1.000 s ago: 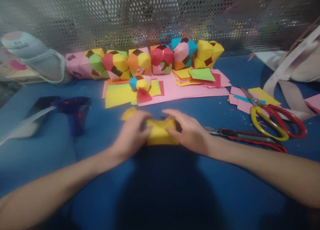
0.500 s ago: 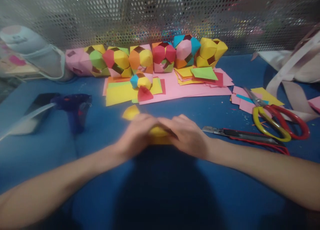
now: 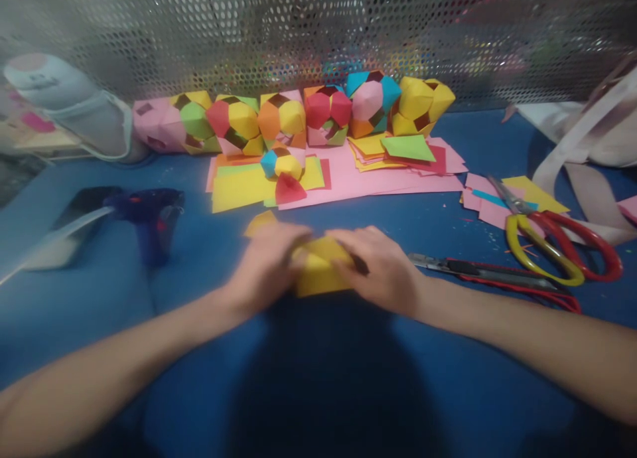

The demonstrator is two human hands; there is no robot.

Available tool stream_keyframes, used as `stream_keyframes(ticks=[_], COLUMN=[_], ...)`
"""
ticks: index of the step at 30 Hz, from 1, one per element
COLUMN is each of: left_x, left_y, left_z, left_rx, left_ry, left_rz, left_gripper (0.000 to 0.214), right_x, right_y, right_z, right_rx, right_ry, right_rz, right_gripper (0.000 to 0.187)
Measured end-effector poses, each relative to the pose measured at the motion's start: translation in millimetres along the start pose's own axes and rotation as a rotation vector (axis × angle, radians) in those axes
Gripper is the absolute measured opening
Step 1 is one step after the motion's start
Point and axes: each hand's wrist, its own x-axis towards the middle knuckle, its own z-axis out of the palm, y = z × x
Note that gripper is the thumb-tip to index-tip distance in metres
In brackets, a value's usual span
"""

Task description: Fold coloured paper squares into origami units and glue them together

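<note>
Between my hands, just above the blue table, is a yellow piece of paper with a crease or folded flap across it. My left hand grips its left edge, slightly blurred. On the opposite edge, my right hand pinches the paper between thumb and fingers. Behind my left hand lies a small folded yellow paper piece, partly covered by that hand. A little farther back sits a small cluster of folded blue, yellow, pink and red pieces on stacked coloured sheets.
Coloured paper balls line the perforated metal panel. A blue glue gun stands at left. At right lie a utility knife and scissors by paper scraps. More sheets lie on pink paper.
My hands have moved a little apart, and more of the yellow paper shows between them. The fingers that arched over it have drawn back. Other things stay put.
</note>
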Motion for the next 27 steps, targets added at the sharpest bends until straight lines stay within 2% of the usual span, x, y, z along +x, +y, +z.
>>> stream_keyframes(ticks=[4,7,9,12,16,22,27], left_x=[1.3,2.4,2.8,3.1,5.3,14.1,22.0], left_y=[7.0,13.3,19.1,26.2,23.6,20.4,26.3], left_z=[-0.6,-3.2,-6.2,-9.9,-10.3,-4.2,3.9], left_rx=[-0.378,-0.696,-0.861,-1.026,-0.918,-0.776,-0.723], left_ry=[0.170,0.237,0.169,-0.024,-0.107,-0.172,-0.150], left_rz=[-0.311,-0.489,-0.578,-0.609,-0.587,-0.554,-0.506], left_gripper=[0.043,0.053,0.049,0.040,0.033,0.025,0.026], right_x=[5.2,9.3,11.2,12.4,13.4,13.8,14.2], right_y=[0.0,-2.3,-4.9,-8.3,-9.6,-6.2,0.0], right_z=[-0.8,-1.7,-2.2,-2.7,-3.0,-3.2,-1.4], right_rx=[0.465,0.735,0.833,0.885,0.830,0.777,0.847], right_ry=[0.105,0.140,0.143,0.095,0.081,0.055,0.177], right_rz=[0.422,0.555,0.583,0.591,0.556,0.557,0.578], right_gripper=[0.033,0.035,0.033,0.024,0.016,0.025,0.020])
